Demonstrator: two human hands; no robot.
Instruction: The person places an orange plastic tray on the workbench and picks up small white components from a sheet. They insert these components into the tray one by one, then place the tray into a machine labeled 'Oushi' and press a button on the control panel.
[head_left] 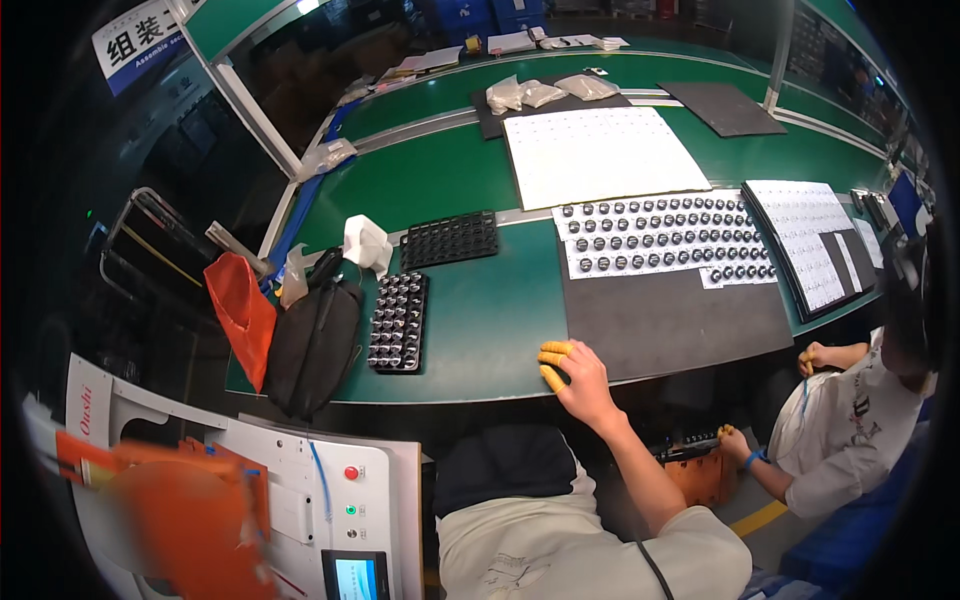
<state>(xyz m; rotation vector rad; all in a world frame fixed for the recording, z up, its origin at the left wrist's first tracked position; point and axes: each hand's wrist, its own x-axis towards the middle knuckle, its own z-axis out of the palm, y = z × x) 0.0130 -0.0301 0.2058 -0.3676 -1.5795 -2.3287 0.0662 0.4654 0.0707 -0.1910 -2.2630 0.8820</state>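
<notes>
My right hand (577, 380), with yellow finger cots on its fingertips, rests on the front edge of the green table (480, 320). It holds nothing, and its fingers touch the near left corner of a dark grey mat (670, 320). On the mat's far side lies a white sheet with rows of small dark ring-shaped parts (660, 235). A black tray filled with small cylindrical parts (398, 322) stands to the left of the hand. My left hand is not visible.
An empty black tray (450, 238), a black bag (315, 345) and an orange bag (240, 310) sit at the left. A white control panel (350, 500) with a blurred orange shape (170, 520) is lower left. A co-worker (850, 430) in white sits at the right.
</notes>
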